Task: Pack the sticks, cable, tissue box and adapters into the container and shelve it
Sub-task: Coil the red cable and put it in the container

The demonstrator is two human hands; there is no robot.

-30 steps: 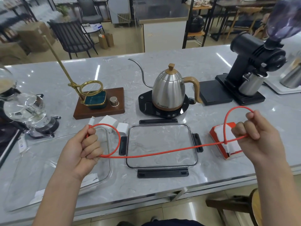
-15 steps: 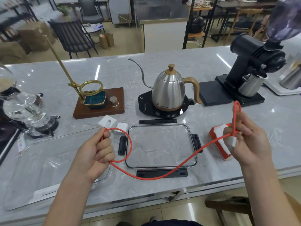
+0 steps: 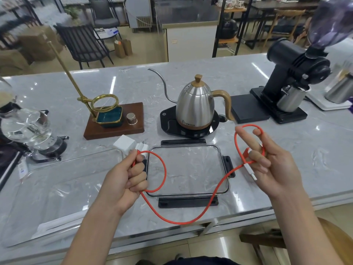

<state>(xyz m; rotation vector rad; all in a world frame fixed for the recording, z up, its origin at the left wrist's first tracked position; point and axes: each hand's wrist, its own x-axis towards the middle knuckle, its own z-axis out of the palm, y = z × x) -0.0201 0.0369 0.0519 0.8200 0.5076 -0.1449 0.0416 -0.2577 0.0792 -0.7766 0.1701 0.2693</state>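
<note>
left hand [image 3: 126,180] grips orange cable [image 3: 183,220] loop | right hand [image 3: 271,169] holds other loop, white plug hanging | cable sags over clear lid [image 3: 188,169] | clear container [image 3: 57,190] left on counter [image 3: 191,77] | white adapters [image 3: 125,143] behind left hand | kettle [image 3: 196,106] beyond lid

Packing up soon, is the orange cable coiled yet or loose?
Mostly loose: the cable sags between left hand and right hand, one loop at each.

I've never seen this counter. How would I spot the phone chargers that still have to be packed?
Start at the steel gooseneck kettle in the middle of the marble counter, then look left to the wooden stand with the brass ring. Just in front of it, behind the left hand, sit the adapters: small white cubes, the only plain white blocks there, beside the clear lid.
</note>
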